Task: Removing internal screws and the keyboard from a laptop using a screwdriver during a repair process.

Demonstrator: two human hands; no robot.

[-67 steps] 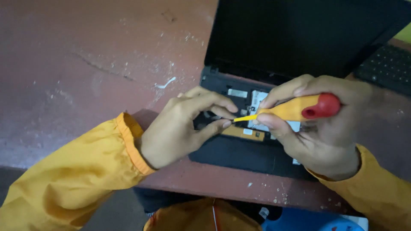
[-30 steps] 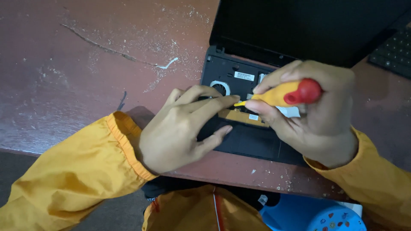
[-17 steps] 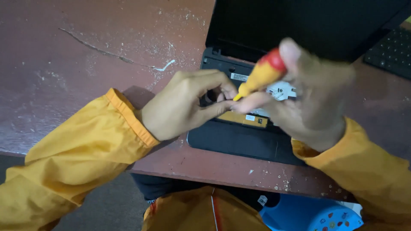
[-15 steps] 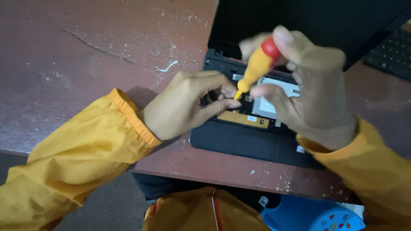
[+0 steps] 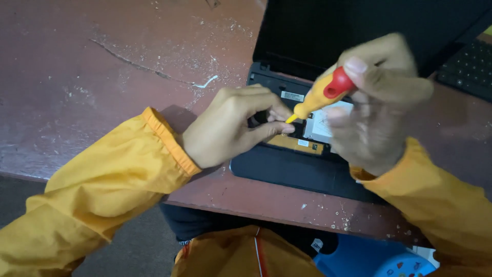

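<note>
Scratched reddish-brown tabletop [image 5: 102, 66] is seen dusted with white flecks, with wide bare room left of the work and its near edge crossing below the hands. One black laptop [image 5: 287, 166] is laid at that edge, its opened bay showing one silver drive and one orange strip; its far part is cut off by the frame. A second keyboard [image 5: 469, 69] is partly seen at right. The left hand [image 5: 225, 128] is pinched shut over something hidden. One yellow-and-red screwdriver [image 5: 320, 95] is gripped by the blurred right hand [image 5: 379, 107], its tip hidden beside the left fingertips.
</note>
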